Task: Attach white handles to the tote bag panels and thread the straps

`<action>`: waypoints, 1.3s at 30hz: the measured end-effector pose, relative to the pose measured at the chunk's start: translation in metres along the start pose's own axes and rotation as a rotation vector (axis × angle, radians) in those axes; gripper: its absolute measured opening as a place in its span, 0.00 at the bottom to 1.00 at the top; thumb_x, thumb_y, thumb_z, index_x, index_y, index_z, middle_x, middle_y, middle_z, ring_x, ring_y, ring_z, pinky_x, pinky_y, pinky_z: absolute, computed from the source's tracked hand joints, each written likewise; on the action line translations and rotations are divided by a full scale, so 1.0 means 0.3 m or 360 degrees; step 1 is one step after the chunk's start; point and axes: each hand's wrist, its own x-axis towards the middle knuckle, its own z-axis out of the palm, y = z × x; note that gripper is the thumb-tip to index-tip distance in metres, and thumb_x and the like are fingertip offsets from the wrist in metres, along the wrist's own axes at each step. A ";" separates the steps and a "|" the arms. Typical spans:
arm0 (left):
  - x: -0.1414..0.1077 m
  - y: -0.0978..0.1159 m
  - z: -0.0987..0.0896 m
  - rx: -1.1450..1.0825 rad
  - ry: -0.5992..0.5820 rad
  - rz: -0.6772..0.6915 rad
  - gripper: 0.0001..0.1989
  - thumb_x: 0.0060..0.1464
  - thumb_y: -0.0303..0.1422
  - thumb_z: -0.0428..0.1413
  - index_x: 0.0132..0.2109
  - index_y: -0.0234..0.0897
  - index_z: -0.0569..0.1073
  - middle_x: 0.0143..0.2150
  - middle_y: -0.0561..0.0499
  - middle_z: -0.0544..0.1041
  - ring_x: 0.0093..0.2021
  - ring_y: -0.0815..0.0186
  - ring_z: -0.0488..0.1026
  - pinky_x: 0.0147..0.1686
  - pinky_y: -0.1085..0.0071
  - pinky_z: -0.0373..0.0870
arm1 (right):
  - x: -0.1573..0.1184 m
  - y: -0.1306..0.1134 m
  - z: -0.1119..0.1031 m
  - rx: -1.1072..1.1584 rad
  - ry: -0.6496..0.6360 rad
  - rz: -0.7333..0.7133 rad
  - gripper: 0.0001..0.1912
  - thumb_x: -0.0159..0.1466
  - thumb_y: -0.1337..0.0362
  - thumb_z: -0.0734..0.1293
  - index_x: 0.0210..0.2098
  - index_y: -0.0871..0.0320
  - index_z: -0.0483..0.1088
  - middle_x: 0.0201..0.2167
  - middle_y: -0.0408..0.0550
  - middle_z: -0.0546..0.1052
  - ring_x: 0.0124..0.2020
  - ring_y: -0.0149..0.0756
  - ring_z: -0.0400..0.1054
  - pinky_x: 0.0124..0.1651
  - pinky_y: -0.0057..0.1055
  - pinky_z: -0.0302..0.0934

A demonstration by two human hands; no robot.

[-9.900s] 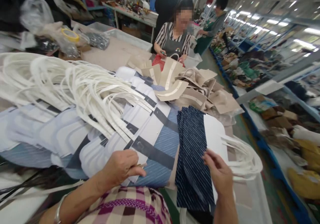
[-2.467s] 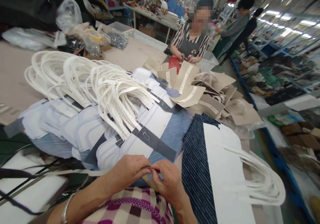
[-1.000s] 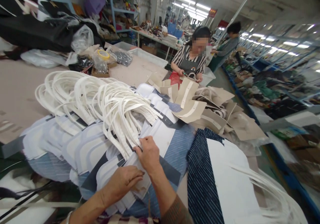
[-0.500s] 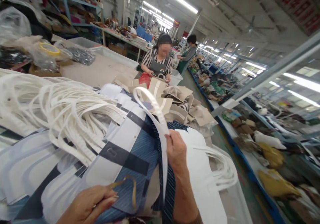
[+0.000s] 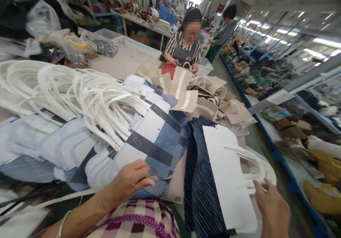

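Note:
My left hand (image 5: 131,180) is closed on a thin tan strip (image 5: 161,175), which curls out past the fingertips over blue striped fabric pieces (image 5: 166,140) with white panels and dark bands. At the right, my right hand (image 5: 273,206) has its fingers curled at the white strap handles (image 5: 262,167). These handles stick out from a stack of white panels (image 5: 226,174) lying on dark blue striped fabric (image 5: 204,170). The fingertips meet the lower end of a strap; the palm side is hidden. A big bunch of white strap handles (image 5: 106,103) spreads across the left pile.
Beige pieces with pale strips (image 5: 183,99) are heaped at the far side, where a person in a striped top (image 5: 183,50) works. A yellow tape roll (image 5: 77,42) lies among plastic bags at the back left. Blue-edged racks (image 5: 287,181) line the aisle at right.
My right hand has moved right and down from the upright white panel with its strap to the handles on the right stack. That panel no longer stands up. My left hand keeps the strip.

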 end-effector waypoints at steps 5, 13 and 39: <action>0.002 -0.020 0.000 0.0238 -0.0008 0.0082 0.22 0.66 0.45 0.47 0.27 0.37 0.67 0.26 0.54 0.67 0.26 0.70 0.64 0.26 0.73 0.59 | -0.370 -0.473 0.028 0.0936 -0.0744 -0.0752 0.14 0.63 0.55 0.66 0.44 0.54 0.76 0.41 0.51 0.81 0.41 0.43 0.76 0.45 0.39 0.70; -0.015 -0.032 -0.040 0.0436 -0.0029 0.0095 0.22 0.67 0.45 0.46 0.28 0.37 0.67 0.25 0.55 0.67 0.25 0.70 0.65 0.25 0.73 0.59 | -0.653 -0.834 0.077 0.1065 -0.1009 -0.1925 0.07 0.68 0.69 0.63 0.39 0.55 0.72 0.32 0.47 0.77 0.34 0.37 0.70 0.37 0.33 0.64; -0.137 -0.304 -0.022 0.0376 0.0034 -0.0403 0.15 0.69 0.33 0.44 0.39 0.37 0.73 0.31 0.52 0.77 0.31 0.67 0.76 0.32 0.72 0.69 | -0.415 -1.113 0.640 0.1389 -0.1357 -0.0300 0.19 0.53 0.51 0.69 0.32 0.62 0.78 0.21 0.45 0.76 0.24 0.34 0.69 0.28 0.30 0.65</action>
